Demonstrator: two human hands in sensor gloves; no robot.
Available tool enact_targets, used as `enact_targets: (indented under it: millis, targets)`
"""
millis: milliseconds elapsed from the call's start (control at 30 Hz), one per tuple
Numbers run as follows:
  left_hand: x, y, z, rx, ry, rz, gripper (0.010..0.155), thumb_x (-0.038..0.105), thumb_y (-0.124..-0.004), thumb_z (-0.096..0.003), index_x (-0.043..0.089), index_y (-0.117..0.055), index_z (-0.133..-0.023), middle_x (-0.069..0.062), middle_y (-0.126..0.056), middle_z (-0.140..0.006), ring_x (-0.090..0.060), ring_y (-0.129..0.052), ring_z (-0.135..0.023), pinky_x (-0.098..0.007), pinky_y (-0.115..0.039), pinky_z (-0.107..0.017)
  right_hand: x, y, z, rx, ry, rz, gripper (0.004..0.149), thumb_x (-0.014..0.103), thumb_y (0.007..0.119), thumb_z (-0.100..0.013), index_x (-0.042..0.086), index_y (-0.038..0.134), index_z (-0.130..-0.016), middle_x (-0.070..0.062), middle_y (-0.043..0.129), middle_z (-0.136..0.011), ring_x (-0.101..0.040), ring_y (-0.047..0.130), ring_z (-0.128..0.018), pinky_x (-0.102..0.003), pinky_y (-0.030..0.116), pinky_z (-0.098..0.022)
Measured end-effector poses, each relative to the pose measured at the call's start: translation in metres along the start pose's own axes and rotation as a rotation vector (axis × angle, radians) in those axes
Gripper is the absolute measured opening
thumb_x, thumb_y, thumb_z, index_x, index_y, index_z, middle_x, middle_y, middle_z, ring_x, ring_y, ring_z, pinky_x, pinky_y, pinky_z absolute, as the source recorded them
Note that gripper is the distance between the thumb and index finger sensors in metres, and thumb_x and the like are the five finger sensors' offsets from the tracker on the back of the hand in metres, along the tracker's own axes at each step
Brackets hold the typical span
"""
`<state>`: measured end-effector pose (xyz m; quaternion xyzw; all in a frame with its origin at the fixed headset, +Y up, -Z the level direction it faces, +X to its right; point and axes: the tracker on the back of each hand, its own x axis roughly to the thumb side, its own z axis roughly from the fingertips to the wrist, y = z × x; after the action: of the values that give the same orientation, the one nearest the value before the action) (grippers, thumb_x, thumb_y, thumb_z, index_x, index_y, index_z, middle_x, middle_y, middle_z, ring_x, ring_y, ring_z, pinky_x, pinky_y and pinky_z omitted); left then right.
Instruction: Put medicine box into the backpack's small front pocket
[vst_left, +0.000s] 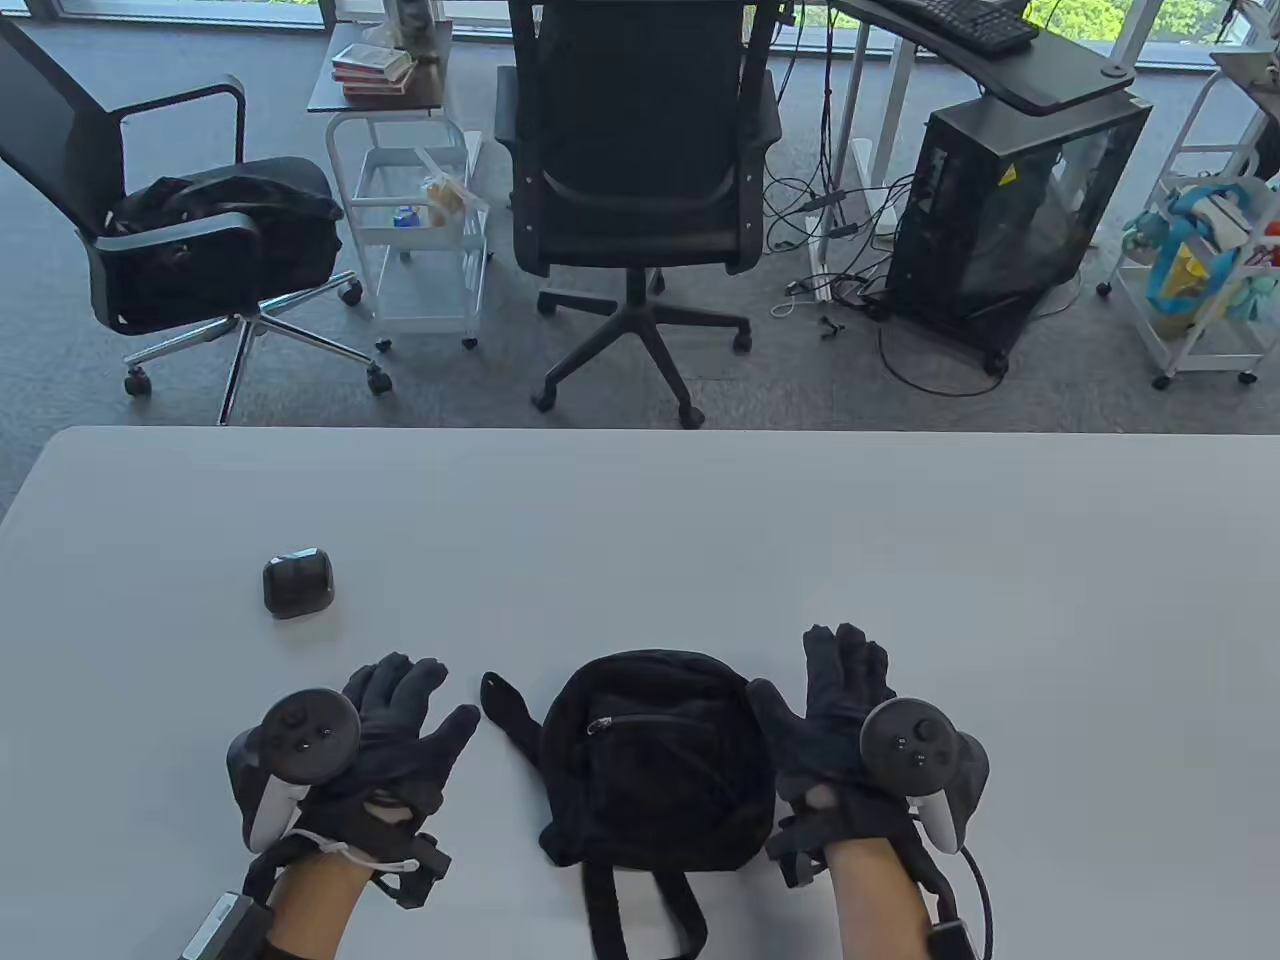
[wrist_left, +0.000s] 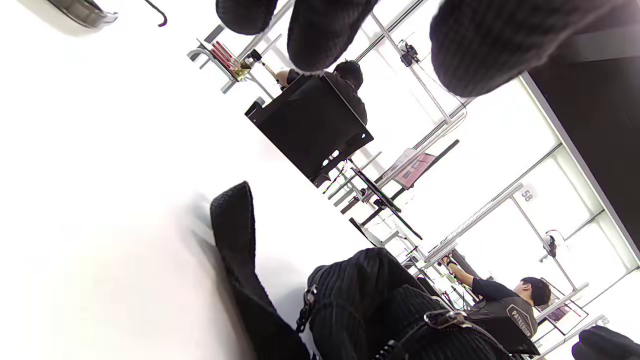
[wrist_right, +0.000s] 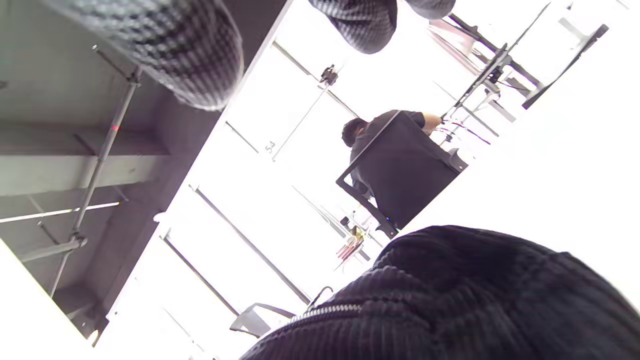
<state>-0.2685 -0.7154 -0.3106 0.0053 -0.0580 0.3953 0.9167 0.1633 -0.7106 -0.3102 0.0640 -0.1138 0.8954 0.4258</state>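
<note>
A small dark box (vst_left: 298, 583), the medicine box, lies on the white table (vst_left: 900, 560), left of centre. A black corduroy backpack (vst_left: 655, 770) lies flat near the front edge with its front pocket zipper (vst_left: 640, 722) facing up and closed. My left hand (vst_left: 430, 695) rests open and empty on the table left of the backpack, beside its strap (vst_left: 505, 715). My right hand (vst_left: 800, 670) is open and empty at the backpack's right edge, its thumb against the fabric. The backpack also shows in the left wrist view (wrist_left: 370, 300) and the right wrist view (wrist_right: 450, 300).
The table's far edge (vst_left: 640, 430) runs across the middle of the table view. Beyond it stand two office chairs (vst_left: 640, 170), a white cart (vst_left: 420, 230) and a computer tower (vst_left: 1010, 210). The backpack's shoulder straps (vst_left: 640, 910) trail toward the front edge.
</note>
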Motion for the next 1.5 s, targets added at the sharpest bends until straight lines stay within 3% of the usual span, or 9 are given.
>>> enact_targets:
  millis: [333, 1000, 1300, 1500]
  targets:
    - [0.008, -0.005, 0.005, -0.003, -0.029, -0.014, 0.08, 0.06, -0.078, -0.0517, 0.006, -0.062, -0.108, -0.036, -0.045, -0.115, -0.064, -0.03, -0.101, -0.078, -0.028, -0.06, 0.014, 0.013, 0.002, 0.051, -0.056, 0.056, 0.089, 0.057, 0.072, -0.055, -0.012, 0.048, -0.106, -0.041, 0.033, -0.106, -0.07, 0.028, -0.091, -0.079, 0.027, -0.054]
    - [0.012, -0.011, 0.006, -0.03, -0.054, -0.008, 0.08, 0.06, -0.077, -0.0519, 0.005, -0.061, -0.109, -0.036, -0.044, -0.115, -0.063, -0.029, -0.101, -0.078, -0.029, -0.06, 0.01, 0.015, 0.002, 0.083, 0.006, 0.092, 0.086, 0.055, 0.072, -0.056, -0.013, 0.054, -0.104, -0.044, 0.037, -0.104, -0.071, 0.029, -0.089, -0.079, 0.025, -0.053]
    - [0.013, -0.013, 0.006, -0.044, -0.046, -0.001, 0.08, 0.06, -0.077, -0.052, 0.005, -0.061, -0.108, -0.036, -0.045, -0.115, -0.064, -0.03, -0.101, -0.078, -0.029, -0.06, -0.003, 0.019, 0.0, 0.082, 0.087, 0.126, 0.087, 0.056, 0.072, -0.056, -0.013, 0.053, -0.105, -0.044, 0.036, -0.104, -0.071, 0.027, -0.09, -0.078, 0.024, -0.053]
    - [0.013, -0.015, 0.006, -0.053, -0.044, 0.004, 0.08, 0.059, -0.077, -0.0522, 0.005, -0.061, -0.108, -0.036, -0.045, -0.115, -0.064, -0.03, -0.1, -0.078, -0.029, -0.06, -0.026, 0.026, -0.002, 0.138, 0.218, 0.174, 0.088, 0.058, 0.071, -0.056, -0.013, 0.052, -0.106, -0.044, 0.03, -0.105, -0.069, 0.019, -0.09, -0.078, 0.019, -0.052]
